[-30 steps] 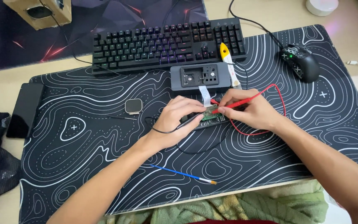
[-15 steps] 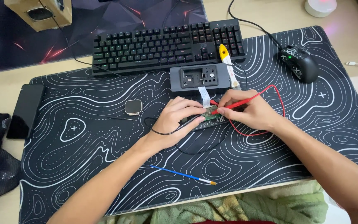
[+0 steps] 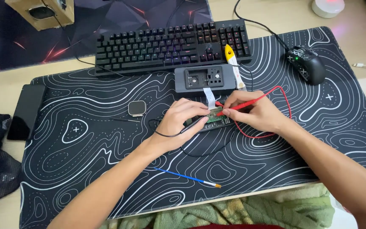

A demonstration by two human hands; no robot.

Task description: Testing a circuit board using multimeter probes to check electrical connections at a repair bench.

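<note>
Probing a small green circuit board (image 3: 214,119) at the desk mat's (image 3: 85,169) centre: the left hand (image 3: 178,123) pinches a black probe (image 3: 193,124), and the right hand (image 3: 255,112) grips a red probe (image 3: 240,106), both tips on the board. Steady contact seems needed next. Far left, a brown cardboard box (image 3: 43,12) – its markings unreadable.
</note>
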